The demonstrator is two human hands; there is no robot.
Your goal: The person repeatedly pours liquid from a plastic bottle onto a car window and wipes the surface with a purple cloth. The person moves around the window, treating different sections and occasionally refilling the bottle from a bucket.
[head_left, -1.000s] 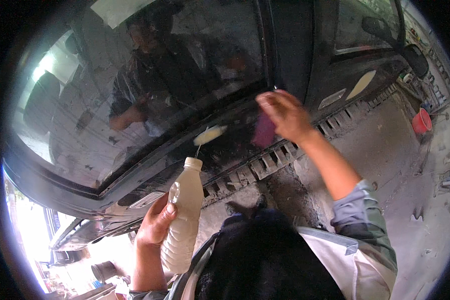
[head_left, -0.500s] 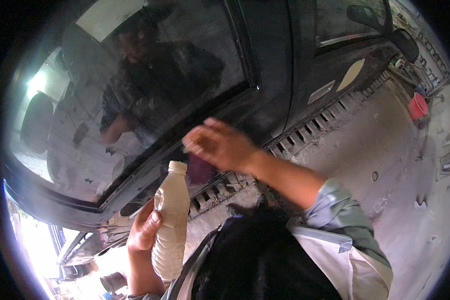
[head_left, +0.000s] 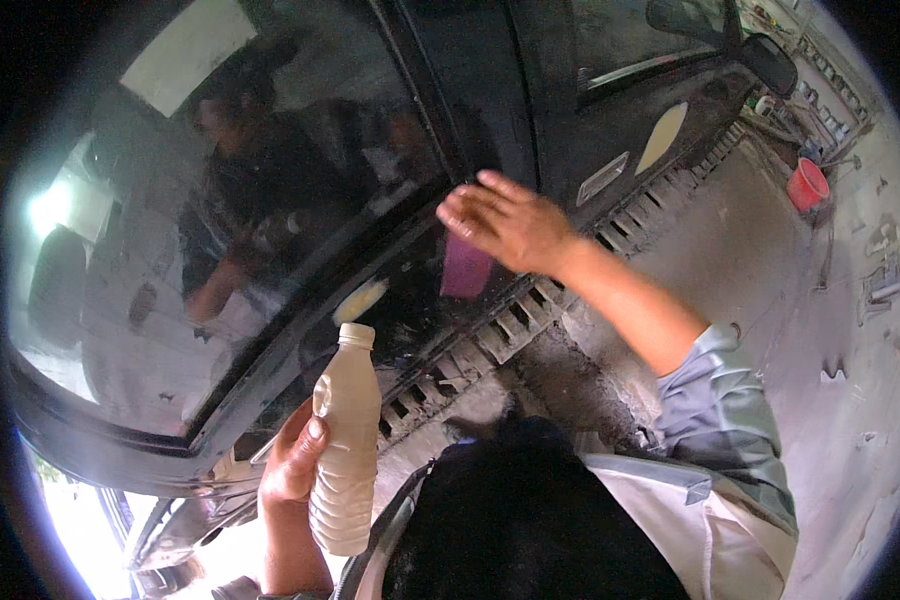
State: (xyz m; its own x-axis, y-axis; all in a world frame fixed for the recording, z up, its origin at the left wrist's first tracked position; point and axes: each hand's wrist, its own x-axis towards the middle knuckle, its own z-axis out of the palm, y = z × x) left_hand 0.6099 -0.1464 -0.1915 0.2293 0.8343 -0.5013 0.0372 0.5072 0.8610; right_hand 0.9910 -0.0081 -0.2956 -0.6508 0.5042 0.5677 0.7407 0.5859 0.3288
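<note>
My left hand [head_left: 292, 463] grips a capped plastic bottle [head_left: 345, 435] of pale milky liquid, upright near the lower middle. My right hand [head_left: 507, 222] presses a pink pad [head_left: 465, 270] flat against the black car door [head_left: 530, 130], just below the window line. The pad shows only under my palm. The side window glass [head_left: 220, 250] to the left mirrors a person. Dried pale smears [head_left: 360, 298] mark the door below the glass.
A second pale patch [head_left: 667, 136] and a door handle [head_left: 610, 176] sit farther right on the car. A side mirror [head_left: 768, 62] sticks out at upper right. A red bucket [head_left: 808, 184] stands on the concrete floor [head_left: 770, 280]. My dark hair fills the bottom centre.
My right hand with the pink pad swept left along the door and has come back toward the right and up. The bottle has stayed upright in my left hand.
</note>
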